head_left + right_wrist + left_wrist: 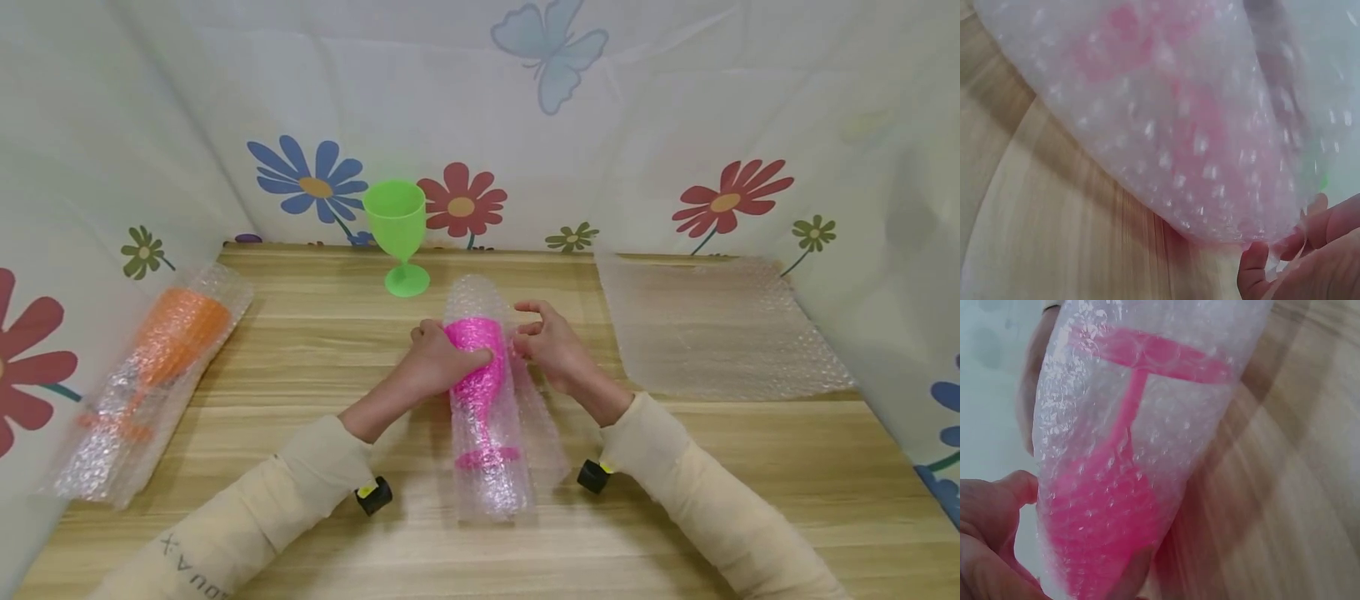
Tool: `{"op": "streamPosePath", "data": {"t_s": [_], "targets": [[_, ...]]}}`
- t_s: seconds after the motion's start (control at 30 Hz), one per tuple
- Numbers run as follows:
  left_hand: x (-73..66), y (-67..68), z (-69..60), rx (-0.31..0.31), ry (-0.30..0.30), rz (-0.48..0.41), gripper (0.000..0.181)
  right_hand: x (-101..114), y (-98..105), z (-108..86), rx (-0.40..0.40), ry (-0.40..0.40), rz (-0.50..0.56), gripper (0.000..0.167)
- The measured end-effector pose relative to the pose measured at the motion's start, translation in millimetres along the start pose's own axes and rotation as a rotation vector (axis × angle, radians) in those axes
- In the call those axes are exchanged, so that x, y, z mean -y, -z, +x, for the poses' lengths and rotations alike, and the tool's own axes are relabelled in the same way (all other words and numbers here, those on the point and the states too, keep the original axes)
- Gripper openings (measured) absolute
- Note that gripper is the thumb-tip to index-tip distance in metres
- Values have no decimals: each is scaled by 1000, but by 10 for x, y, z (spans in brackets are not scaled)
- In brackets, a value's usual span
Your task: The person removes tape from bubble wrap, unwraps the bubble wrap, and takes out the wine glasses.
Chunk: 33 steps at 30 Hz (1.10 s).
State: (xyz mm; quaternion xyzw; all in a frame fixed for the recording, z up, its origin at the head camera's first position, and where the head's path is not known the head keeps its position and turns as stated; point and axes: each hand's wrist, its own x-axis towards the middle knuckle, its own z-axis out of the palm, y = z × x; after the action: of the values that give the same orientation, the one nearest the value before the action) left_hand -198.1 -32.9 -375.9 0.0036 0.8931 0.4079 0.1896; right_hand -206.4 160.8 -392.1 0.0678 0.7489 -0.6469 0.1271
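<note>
Head view showed, at the far left, an orange goblet [176, 342] inside bubble wrap, lying on its side on the surface [300, 333], its long axis slanting with the foot end nearer the person. Next, towards the back, a green goblet [397, 221] stood upright and unwrapped. At centre, the left hand [438, 362] was closed over the left side of a pink goblet [478, 379], thumb across the bowl, gripping it through the clear wrapping [498, 492]. The pink goblet lay between both hands, its long axis running away from the person, bowl at the far end and foot at the near end; whether its full length bore on the surface could not be told. The right hand [555, 346] was just beside the bowl's right side, nearly closed; the right wrist view showed thumb and fingertip pinching the edge of a loose flap [542, 425]. Governing relation, as judged: this flap lay along the goblet's right side, parallel to its axis, with the right hand nearer it and the left hand opposite. At far right, a separate bubble-wrap sheet [720, 333] lay flat.
</note>
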Motion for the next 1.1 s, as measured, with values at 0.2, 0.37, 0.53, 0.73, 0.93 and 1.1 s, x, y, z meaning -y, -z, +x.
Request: {"op": "streamPosePath", "data": {"t_s": [0.2, 0.37, 0.53, 0.73, 0.93, 1.1], "targets": [[-42, 9, -33, -46, -46, 103, 100, -22, -12, -3, 15, 28, 6, 22], [-61, -6, -93, -95, -132, 76, 95, -10, 5, -21, 24, 30, -17, 24], [-83, -12, -177, -56, -281, 169, 57, 5, -7, -49, 15, 38, -43, 21], [-90, -52, -206, -74, -273, 204, 46, 15, -45, -59, -2, 50, -125, 23], [-59, -104, -182, -110, -230, 217, 59, 54, -71, -115, -17, 120, -219, 27], [-33, -85, -169, -105, -215, 220, 63, 46, -81, -120, -40, 243, -327, 16]]}}
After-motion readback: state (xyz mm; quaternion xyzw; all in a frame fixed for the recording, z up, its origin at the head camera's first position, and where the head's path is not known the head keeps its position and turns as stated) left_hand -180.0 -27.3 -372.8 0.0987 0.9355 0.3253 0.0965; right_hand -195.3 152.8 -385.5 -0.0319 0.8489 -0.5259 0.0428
